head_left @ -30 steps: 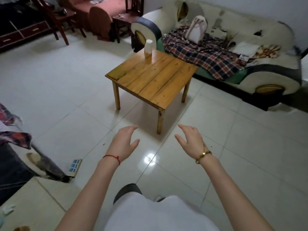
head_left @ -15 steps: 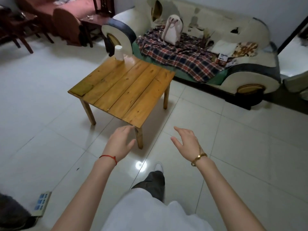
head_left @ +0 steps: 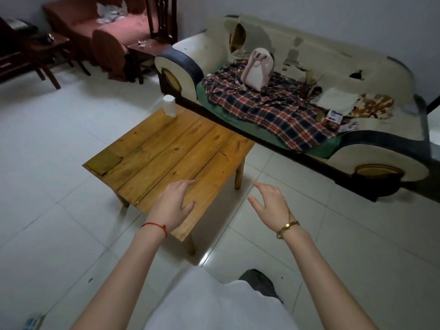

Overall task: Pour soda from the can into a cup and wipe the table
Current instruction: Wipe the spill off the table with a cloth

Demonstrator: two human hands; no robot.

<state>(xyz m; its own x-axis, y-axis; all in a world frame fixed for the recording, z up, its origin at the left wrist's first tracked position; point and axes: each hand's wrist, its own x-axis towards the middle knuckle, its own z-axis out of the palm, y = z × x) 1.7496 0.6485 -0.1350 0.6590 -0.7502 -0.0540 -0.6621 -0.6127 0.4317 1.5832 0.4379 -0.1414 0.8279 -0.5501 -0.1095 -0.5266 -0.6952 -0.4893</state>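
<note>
standing white cup (head_left: 169,105) on table's (head_left: 152,148) far corner, well beyond both empty, slack-fingered hands

One wooden table (head_left: 166,153), and just one white cup (head_left: 169,105) on it (far corner). Two hands (head_left: 172,206) out front, a bracelet on each wrist, so two. One sofa (head_left: 371,75) carrying one plaid blanket (head_left: 273,115) and one pale bag (head_left: 258,67). One dark chair (head_left: 162,17) behind.
</note>
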